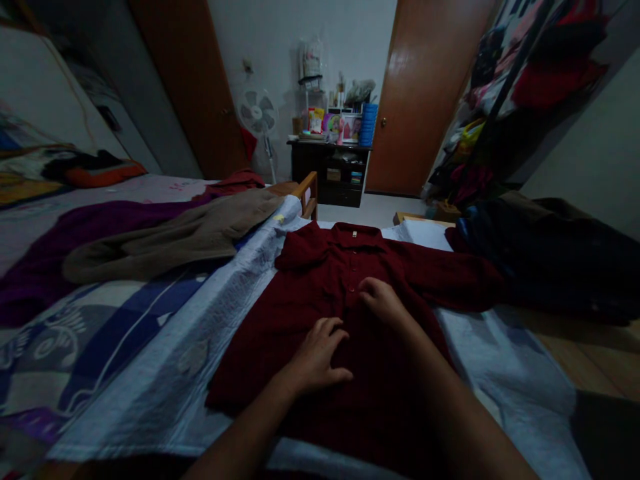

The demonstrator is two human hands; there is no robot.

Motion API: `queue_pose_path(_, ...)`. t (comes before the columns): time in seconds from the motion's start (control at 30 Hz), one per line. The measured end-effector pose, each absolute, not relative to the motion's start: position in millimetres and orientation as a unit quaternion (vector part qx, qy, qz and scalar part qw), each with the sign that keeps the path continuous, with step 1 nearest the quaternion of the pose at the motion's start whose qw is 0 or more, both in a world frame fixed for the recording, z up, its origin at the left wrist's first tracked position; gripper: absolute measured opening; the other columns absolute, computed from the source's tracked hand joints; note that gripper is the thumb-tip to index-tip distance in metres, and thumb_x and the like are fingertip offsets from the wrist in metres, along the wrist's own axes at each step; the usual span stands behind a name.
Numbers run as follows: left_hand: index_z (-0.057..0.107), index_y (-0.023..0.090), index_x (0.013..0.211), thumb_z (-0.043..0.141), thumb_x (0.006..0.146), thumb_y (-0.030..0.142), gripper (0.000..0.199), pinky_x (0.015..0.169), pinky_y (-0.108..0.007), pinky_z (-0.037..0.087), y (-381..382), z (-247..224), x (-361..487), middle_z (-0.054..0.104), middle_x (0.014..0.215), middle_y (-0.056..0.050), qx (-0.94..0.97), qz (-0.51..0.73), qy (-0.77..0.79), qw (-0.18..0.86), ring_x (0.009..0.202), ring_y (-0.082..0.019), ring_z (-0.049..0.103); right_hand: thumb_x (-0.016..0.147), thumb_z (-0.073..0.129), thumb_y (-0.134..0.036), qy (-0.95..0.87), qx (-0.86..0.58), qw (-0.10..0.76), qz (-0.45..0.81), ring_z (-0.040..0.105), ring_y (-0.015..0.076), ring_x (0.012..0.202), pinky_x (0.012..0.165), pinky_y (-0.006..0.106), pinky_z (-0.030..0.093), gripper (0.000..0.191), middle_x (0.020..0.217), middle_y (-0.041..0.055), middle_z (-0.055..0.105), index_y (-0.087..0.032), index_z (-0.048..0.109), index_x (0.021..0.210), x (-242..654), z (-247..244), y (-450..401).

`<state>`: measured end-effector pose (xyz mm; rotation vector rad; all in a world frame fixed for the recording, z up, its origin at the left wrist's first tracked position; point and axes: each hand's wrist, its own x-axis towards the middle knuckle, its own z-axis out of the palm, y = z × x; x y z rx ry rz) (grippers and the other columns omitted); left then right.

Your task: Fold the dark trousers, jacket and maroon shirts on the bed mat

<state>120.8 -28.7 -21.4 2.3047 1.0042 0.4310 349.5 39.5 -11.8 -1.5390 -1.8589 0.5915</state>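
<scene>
A dark red button-up shirt (310, 293) lies spread face up, its collar at the far end and its buttoned placket running toward me. One sleeve stretches out to the right; the left one is bunched near the shoulder. My left hand (320, 357) is over the shirt's left front, thumb and fingers apart, holding nothing. Farther up, my right hand (384, 301) is beside the placket near a button, its fingers loosely bent over the cloth. No fold of fabric shows gripped in it. Under the shirt is a pale blue cloth (185, 360).
Left of the shirt lie brown-grey trousers (165, 247) and a purple garment (45, 247) on bedding. A pile of dark clothes (565, 260) sits at the right. Beyond are a wooden bed-end post (311, 193), a standing fan (259, 113) and a dark cabinet (325, 175).
</scene>
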Motion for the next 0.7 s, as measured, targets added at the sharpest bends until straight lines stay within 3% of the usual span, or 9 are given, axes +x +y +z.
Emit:
queue_pose_path(0.13, 0.062, 0.026, 0.101, 0.078, 0.066, 0.03, 0.038, 0.095, -0.041, 0.039, -33, -29, 118, 0.053, 0.122, -0.005, 0.868, 0.142, 0.401, 0.255, 0.113, -0.027, 0.045, 0.078, 0.047, -0.011, -0.713, -0.573, 0.251, 0.317, 0.056, 0.0109, 0.058, 0.057, 0.021, 0.04, 0.019, 0.067, -0.0028, 0.063, -0.019, 0.063, 0.085, 335, -1, 4)
queue_pose_path(0.27, 0.061, 0.022, 0.081, 0.065, 0.077, 0.021, 0.006, 0.083, -0.032, 0.041, -29, -26, 114, 0.058, 0.101, -0.003, 0.871, 0.156, 0.391, 0.252, 0.095, -0.02, 0.049, 0.081, 0.043, -0.009, -0.724, -0.603, 0.2, 0.27, 0.057, 0.0127, 0.064, 0.058, 0.022, 0.037, 0.024, 0.072, 0.0014, 0.065, -0.019, 0.064, 0.078, 328, -9, -16)
queue_pose_path(0.43, 0.056, 0.02, 0.072, 0.058, 0.072, 0.012, 0.009, 0.089, -0.033, 0.04, -26, -9, 96, 0.062, 0.099, -0.003, 0.857, 0.223, 0.365, 0.288, 0.1, -0.021, 0.05, 0.079, 0.046, -0.008, -0.744, -0.612, 0.186, 0.194, 0.059, 0.0168, 0.087, 0.077, 0.024, 0.04, 0.031, 0.096, 0.0074, 0.064, -0.018, 0.065, 0.102, 322, -25, -23)
queue_pose_path(0.53, 0.052, 0.02, 0.066, 0.056, 0.066, 0.007, 0.014, 0.095, -0.035, 0.038, -21, 1, 84, 0.065, 0.104, -0.004, 0.85, 0.251, 0.355, 0.297, 0.108, -0.022, 0.05, 0.079, 0.048, -0.011, -0.757, -0.617, 0.14, 0.161, 0.056, 0.0185, 0.09, 0.077, 0.026, 0.039, 0.045, 0.101, 0.0075, 0.059, -0.024, 0.059, 0.121, 315, -30, -26)
queue_pose_path(0.7, 0.055, 0.02, 0.067, 0.052, 0.064, 0.007, 0.015, 0.09, -0.033, 0.042, -13, 9, 76, 0.066, 0.092, -0.004, 0.836, 0.248, 0.376, 0.313, 0.101, -0.021, 0.054, 0.08, 0.05, -0.016, -0.778, -0.602, 0.099, 0.15, 0.052, 0.0207, 0.091, 0.074, 0.028, 0.037, 0.044, 0.103, 0.0073, 0.055, -0.03, 0.061, 0.121, 304, -29, -32)
